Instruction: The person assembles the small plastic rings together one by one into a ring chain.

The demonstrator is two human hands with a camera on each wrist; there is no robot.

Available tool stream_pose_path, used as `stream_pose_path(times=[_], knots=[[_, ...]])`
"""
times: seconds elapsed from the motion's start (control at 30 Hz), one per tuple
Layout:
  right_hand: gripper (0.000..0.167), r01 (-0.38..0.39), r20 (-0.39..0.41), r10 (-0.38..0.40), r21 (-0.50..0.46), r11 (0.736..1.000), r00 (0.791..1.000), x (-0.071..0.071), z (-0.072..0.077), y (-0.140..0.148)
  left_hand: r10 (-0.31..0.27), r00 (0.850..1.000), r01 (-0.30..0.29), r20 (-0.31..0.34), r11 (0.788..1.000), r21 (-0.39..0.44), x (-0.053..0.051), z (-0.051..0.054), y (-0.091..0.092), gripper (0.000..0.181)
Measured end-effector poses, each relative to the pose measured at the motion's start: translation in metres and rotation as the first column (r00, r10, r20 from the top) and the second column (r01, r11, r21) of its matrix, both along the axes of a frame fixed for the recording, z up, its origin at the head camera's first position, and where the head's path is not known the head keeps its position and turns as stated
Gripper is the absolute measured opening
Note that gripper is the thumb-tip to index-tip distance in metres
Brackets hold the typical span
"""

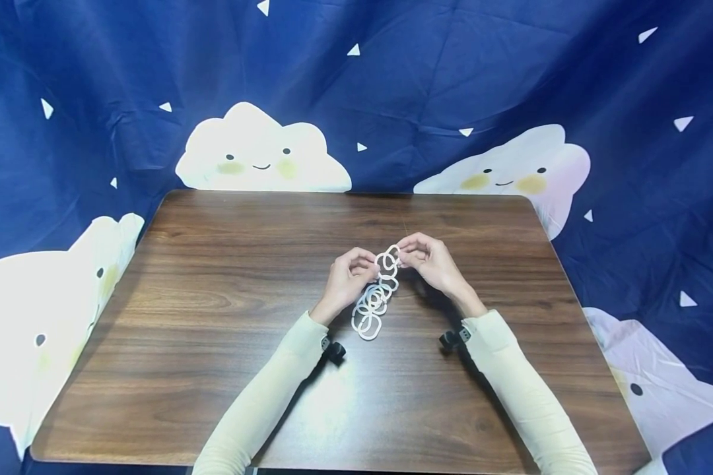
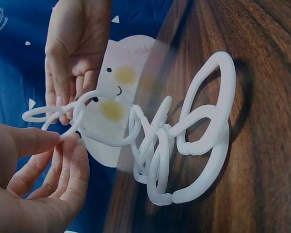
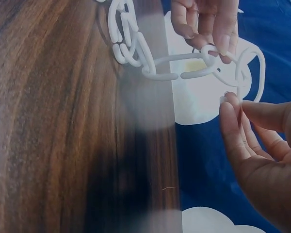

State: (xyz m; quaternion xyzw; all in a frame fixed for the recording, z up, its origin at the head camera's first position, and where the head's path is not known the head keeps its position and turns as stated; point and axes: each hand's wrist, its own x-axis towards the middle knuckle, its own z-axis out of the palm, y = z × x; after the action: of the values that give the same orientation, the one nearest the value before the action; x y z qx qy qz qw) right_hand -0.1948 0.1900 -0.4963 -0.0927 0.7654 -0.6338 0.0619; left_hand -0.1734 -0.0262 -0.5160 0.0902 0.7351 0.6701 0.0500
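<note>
A chain of white plastic links (image 2: 227,82) runs between the hands and down onto the wooden table, where its lower links lie heaped and overlapping. My left hand (image 1: 347,277) pinches a link near the chain's upper end between thumb and fingertips. On the other side, my right hand (image 1: 432,262) pinches the end link (image 3: 262,80), which is hooked through the link at the left hand. Both hands hold these links above the table. In the right wrist view a small gap shows in the side of a following link (image 3: 196,74).
The brown wood-grain table (image 1: 214,396) has rounded corners. Behind and beside it hangs a blue cloth (image 1: 392,86) with white clouds and triangles. A small black camera (image 1: 335,352) sits at the left cuff and another black camera (image 1: 449,340) at the right.
</note>
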Motion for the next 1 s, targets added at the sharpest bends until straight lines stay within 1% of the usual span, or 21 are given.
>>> stream_pose_path(times=[0.17,0.27,0.4,0.5,0.6,0.7,0.83,1.0], knots=[[0.026,-0.011,0.005,0.011,-0.03,0.999,1.0,0.0008,-0.0007,-0.0009,-0.003,1.0,0.003,-0.004,1.0,0.008,-0.0001,-0.0013,-0.0003,0.02],[0.027,-0.014,-0.004,0.014,-0.025,1.0,1.0,0.0008,-0.0016,-0.0008,-0.009,1.0,0.009,-0.011,1.0,0.013,0.0,-0.0017,-0.0006,0.02],[0.024,0.006,0.003,-0.006,-0.039,0.999,1.0,0.0014,-0.0039,-0.0024,-0.013,1.0,0.013,-0.014,1.0,-0.001,0.0007,-0.0013,-0.0009,0.018],[0.022,0.005,0.016,-0.004,-0.031,1.0,1.0,0.0028,-0.006,-0.0052,-0.018,1.0,0.018,-0.013,1.0,-0.001,0.0012,-0.0011,-0.0006,0.019],[0.023,-0.007,0.022,0.007,0.003,1.0,1.0,0.0041,-0.0072,-0.0082,-0.027,0.999,0.027,-0.018,1.0,0.01,0.0006,-0.0021,0.0005,0.022],[0.023,-0.006,0.02,0.006,0.019,1.0,1.0,0.0046,-0.0076,-0.0098,-0.031,0.999,0.031,-0.022,1.0,0.003,0.0002,-0.0024,0.0011,0.024],[0.023,0.007,0.02,-0.007,-0.017,1.0,1.0,0.0033,-0.0062,-0.0089,-0.021,0.999,0.021,-0.025,1.0,-0.008,0.0,-0.0017,0.0,0.021],[0.023,0.019,-0.009,-0.02,-0.052,0.998,1.0,-0.0003,-0.0005,-0.0033,-0.009,1.0,0.009,-0.028,1.0,-0.005,-0.0028,-0.0034,-0.002,0.02]])
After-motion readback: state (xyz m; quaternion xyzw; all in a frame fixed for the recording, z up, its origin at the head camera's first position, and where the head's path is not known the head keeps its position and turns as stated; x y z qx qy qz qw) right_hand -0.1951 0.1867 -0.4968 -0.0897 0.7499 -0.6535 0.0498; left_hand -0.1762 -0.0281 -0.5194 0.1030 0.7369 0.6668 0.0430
